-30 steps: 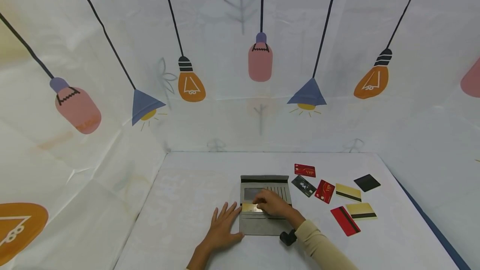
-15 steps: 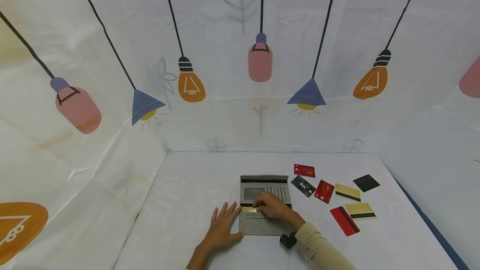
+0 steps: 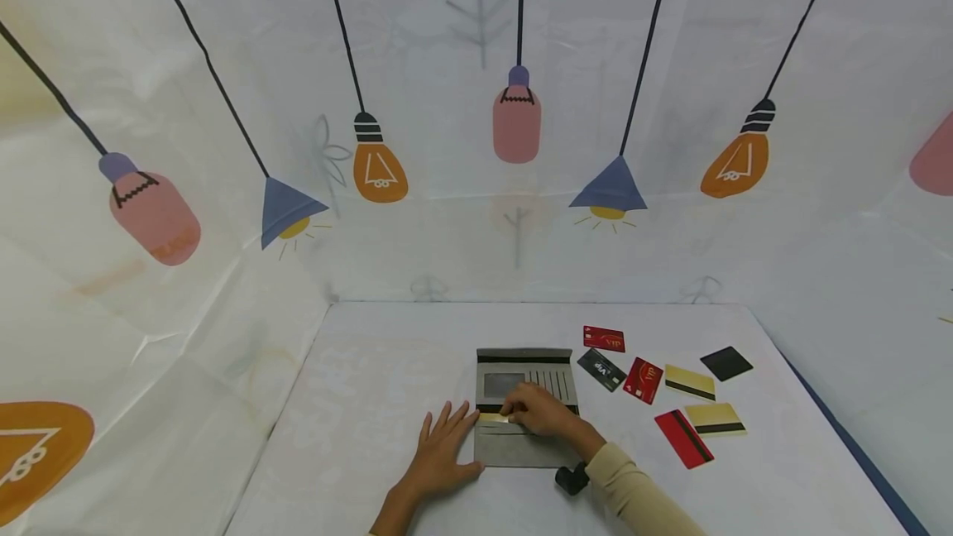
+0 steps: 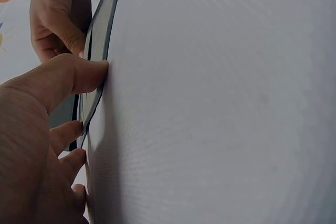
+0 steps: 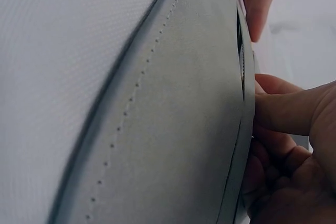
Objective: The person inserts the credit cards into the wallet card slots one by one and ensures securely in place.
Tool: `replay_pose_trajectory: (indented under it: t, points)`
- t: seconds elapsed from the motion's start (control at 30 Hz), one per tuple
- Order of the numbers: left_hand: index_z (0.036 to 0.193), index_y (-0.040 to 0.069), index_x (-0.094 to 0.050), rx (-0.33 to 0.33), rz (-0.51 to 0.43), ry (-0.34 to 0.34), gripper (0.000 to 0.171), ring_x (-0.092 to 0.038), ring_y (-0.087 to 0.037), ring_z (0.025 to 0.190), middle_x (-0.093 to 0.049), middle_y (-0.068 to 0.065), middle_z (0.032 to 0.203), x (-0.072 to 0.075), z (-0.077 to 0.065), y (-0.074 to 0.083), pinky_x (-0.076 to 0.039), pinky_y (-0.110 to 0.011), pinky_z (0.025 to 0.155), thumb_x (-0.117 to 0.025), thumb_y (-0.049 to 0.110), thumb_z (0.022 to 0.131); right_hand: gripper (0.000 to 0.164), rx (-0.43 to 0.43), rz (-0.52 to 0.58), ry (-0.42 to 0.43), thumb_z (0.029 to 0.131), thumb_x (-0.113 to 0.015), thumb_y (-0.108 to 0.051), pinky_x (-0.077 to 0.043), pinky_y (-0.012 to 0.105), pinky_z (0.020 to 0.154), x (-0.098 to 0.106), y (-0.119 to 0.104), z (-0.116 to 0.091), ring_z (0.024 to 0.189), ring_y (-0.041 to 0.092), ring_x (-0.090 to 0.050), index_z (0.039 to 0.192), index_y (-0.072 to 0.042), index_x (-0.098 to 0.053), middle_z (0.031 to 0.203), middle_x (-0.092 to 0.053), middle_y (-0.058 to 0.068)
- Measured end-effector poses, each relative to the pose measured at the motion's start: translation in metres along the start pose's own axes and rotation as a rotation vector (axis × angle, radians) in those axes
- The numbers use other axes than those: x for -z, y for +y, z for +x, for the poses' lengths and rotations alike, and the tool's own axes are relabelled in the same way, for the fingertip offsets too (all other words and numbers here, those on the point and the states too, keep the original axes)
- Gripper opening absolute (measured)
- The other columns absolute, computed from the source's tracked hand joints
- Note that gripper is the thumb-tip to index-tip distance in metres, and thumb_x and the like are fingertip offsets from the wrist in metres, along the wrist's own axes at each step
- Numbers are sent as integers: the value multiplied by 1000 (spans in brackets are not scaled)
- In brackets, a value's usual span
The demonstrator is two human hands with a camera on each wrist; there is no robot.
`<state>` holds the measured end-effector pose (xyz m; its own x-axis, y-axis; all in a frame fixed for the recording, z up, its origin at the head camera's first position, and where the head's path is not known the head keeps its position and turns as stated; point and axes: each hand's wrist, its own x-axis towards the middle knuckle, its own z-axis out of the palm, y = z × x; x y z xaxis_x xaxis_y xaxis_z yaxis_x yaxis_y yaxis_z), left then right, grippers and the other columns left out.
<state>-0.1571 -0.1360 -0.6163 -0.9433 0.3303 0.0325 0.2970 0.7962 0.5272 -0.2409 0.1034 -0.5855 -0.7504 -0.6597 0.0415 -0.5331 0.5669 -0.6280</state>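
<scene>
An unfolded grey wallet [image 3: 514,449] lies on the white table, with a row of slots and a dark clear window in its far half. Along its middle, a thin strip of a gold card [image 3: 491,418] sticks up from a pocket. My right hand [image 3: 542,409] pinches this card with thumb and curled fingers; the right wrist view has the fingertips right at the pocket edge. With fingers spread, my left hand [image 3: 447,449] rests at the wallet's left side. Its thumb [image 4: 86,74] presses on the wallet edge in the left wrist view.
Right of the wallet lie several loose cards: two red VIP cards, a black VIP card [image 3: 601,370], two gold cards, a red striped card [image 3: 684,438] and a plain black one [image 3: 726,363]. A white sheet printed with lamps [image 3: 517,126] hangs behind the table.
The gold card has slid down into the pocket, its visible part narrowing to a thin strip. My right hand moved slightly toward me with it; the left stayed put.
</scene>
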Motion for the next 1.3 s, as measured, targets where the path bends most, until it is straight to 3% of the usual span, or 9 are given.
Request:
replay_pose_trajectory:
  t: [0.33,0.97,1.3]
  points:
    - [151,20,-44,0,-6,-1,81,-25,-42,151,-39,-8,160,-2,-1,-3,-10,-69,118,-73,45,81,9,-13,10,10,89,-71,-5,-43,22,69,-4,1,1,80,4,-51,91,-11,-77,88,-63,-3]
    - [151,20,-44,-9,2,2,80,-26,-42,150,-40,-8,160,-3,-1,-5,-12,-69,117,-73,45,81,8,60,21,50,87,-73,-7,-41,20,68,-11,9,1,77,3,-51,90,-12,-79,85,-65,-4]
    - [151,20,-44,-11,-9,-5,80,-25,-43,150,-39,-9,160,-2,0,-4,-11,-69,117,-73,45,81,8,17,46,61,88,-73,-8,-43,22,70,-10,10,0,80,5,-53,89,-14,-78,85,-65,-6]
